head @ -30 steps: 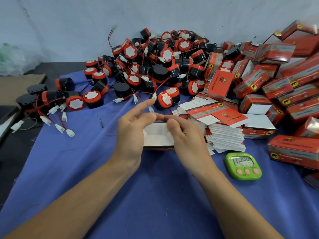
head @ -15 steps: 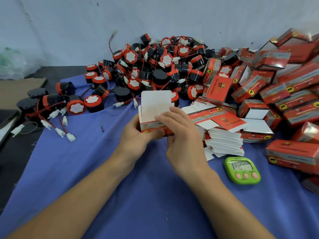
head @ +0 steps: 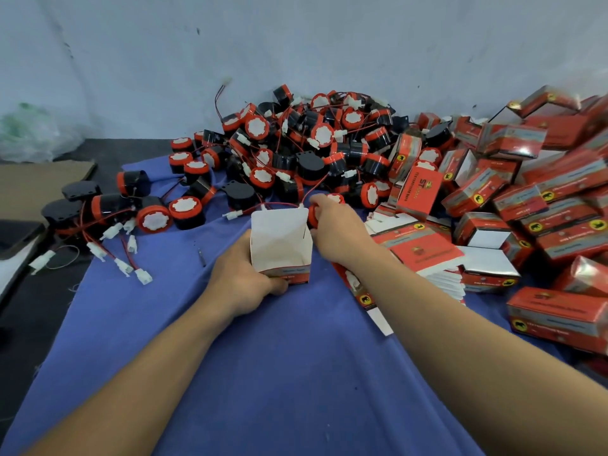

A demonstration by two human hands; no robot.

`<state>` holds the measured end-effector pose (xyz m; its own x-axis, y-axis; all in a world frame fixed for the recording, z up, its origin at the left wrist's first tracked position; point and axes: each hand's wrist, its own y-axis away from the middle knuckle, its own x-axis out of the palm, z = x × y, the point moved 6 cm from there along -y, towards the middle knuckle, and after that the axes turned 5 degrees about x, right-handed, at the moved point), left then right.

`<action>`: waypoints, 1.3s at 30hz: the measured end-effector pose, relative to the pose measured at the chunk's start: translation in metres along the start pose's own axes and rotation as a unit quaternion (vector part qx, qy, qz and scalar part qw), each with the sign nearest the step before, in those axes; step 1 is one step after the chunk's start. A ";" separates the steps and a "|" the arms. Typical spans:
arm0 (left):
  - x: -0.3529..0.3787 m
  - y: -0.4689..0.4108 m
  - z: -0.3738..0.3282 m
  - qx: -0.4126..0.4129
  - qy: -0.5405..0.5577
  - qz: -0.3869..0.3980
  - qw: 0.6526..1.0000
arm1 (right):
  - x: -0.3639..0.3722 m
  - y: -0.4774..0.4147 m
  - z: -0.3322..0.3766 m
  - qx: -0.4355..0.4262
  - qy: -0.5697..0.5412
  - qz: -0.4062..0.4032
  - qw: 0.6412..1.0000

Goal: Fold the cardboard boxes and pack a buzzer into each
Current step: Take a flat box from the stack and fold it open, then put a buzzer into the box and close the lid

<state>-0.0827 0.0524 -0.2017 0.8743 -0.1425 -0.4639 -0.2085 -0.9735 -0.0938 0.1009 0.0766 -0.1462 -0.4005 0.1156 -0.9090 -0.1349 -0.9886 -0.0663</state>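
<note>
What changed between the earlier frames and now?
The right hand let go of the box and reached forward to grip a buzzer at the edge of the buzzer pile. The left hand kept holding the box, now upright with its top open. The pile and packed boxes stayed put.

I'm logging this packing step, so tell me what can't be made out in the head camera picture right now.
1. The buzzer: head view, the right hand grips it and covers all but a red edge.
2. Fingers of the left hand: head view, behind the open box it holds.
3. Print on the packed boxes: head view, blurred and too small.
</note>
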 end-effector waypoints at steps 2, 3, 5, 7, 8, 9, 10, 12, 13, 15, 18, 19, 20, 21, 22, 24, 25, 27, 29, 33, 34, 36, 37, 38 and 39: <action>0.001 0.003 -0.003 0.011 -0.004 0.003 1.000 | -0.005 -0.003 0.004 -0.014 -0.016 -0.040 0.999; 0.002 0.004 -0.005 0.014 -0.010 0.006 1.000 | -0.011 -0.001 0.004 -0.017 -0.038 -0.062 0.997; 0.004 0.004 -0.005 0.015 -0.017 0.021 1.000 | -0.031 0.005 0.001 -0.010 -0.145 -0.119 0.982; 0.008 0.004 -0.005 0.026 -0.023 0.043 0.998 | -0.053 0.023 -0.009 0.019 -0.312 -0.165 0.935; 0.010 0.004 -0.006 0.037 -0.029 0.053 0.998 | -0.065 0.038 -0.013 0.029 -0.379 -0.192 0.905; 0.013 0.006 -0.008 0.049 -0.035 0.058 0.997 | -0.075 0.054 -0.018 0.035 -0.423 -0.227 0.876; 0.015 0.008 -0.010 0.058 -0.038 0.058 0.996 | -0.083 0.071 -0.022 0.038 -0.450 -0.265 0.852; 0.017 0.010 -0.012 0.067 -0.037 0.055 0.996 | -0.094 0.100 -0.026 0.039 -0.457 -0.325 0.827; 0.017 0.011 -0.012 0.067 -0.036 0.055 0.996 | -0.094 0.110 -0.025 0.039 -0.443 -0.337 0.830; 0.018 0.011 -0.012 0.068 -0.032 0.057 0.995 | -0.080 0.122 -0.017 0.040 -0.362 -0.328 0.872; 0.022 0.013 -0.015 0.076 -0.032 0.050 0.995 | -0.045 0.132 0.005 0.015 -0.172 -0.287 0.942; 0.024 0.014 -0.016 0.082 -0.042 0.047 0.995 | -0.033 0.131 0.012 0.000 -0.142 -0.262 0.954; 0.025 0.015 -0.018 0.088 -0.058 0.047 0.993 | -0.022 0.128 0.018 -0.009 -0.136 -0.226 0.965; 0.027 0.016 -0.020 0.095 -0.079 0.050 0.991 | -0.013 0.124 0.021 -0.013 -0.145 -0.186 0.972; 0.029 0.016 -0.022 0.101 -0.098 0.053 0.989 | -0.008 0.121 0.022 -0.013 -0.158 -0.157 0.975; 0.029 0.016 -0.025 0.101 -0.103 0.056 0.988 | -0.009 0.119 0.021 -0.017 -0.150 -0.178 0.972; 0.029 0.016 -0.025 0.097 -0.088 0.053 0.990 | -0.014 0.122 0.020 -0.016 -0.119 -0.229 0.966; 0.028 0.017 -0.024 0.093 -0.057 0.050 0.993 | -0.027 0.133 0.014 0.013 -0.093 -0.308 0.947; 0.025 0.017 -0.020 0.090 -0.052 0.034 0.994 | -0.026 0.132 0.006 0.015 -0.142 -0.263 0.954; 0.012 0.013 -0.015 0.082 -0.081 -0.044 0.992 | 0.000 0.121 -0.012 -0.003 -0.155 0.017 0.988; 0.011 0.013 -0.015 0.081 -0.080 -0.047 0.992 | 0.005 0.122 -0.013 -0.004 -0.162 0.061 0.985; 0.011 0.012 -0.015 0.082 -0.073 -0.047 0.993 | 0.008 0.123 -0.014 -0.007 -0.195 0.098 0.976; 0.011 0.012 -0.015 0.084 -0.074 -0.047 0.993 | 0.007 0.124 -0.012 -0.021 -0.213 0.115 0.970; 0.011 0.012 -0.015 0.085 -0.077 -0.048 0.992 | 0.004 0.125 -0.010 -0.039 -0.223 0.144 0.963; 0.011 0.011 -0.014 0.084 -0.079 -0.048 0.992 | 0.002 0.127 -0.009 -0.054 -0.233 0.186 0.953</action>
<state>-0.0694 0.0378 -0.1955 0.8169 -0.0072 -0.5768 -0.2086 -0.9359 -0.2838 0.0914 -0.0501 -0.1605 -0.7652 -0.2402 -0.5974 0.1794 -0.9706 0.1604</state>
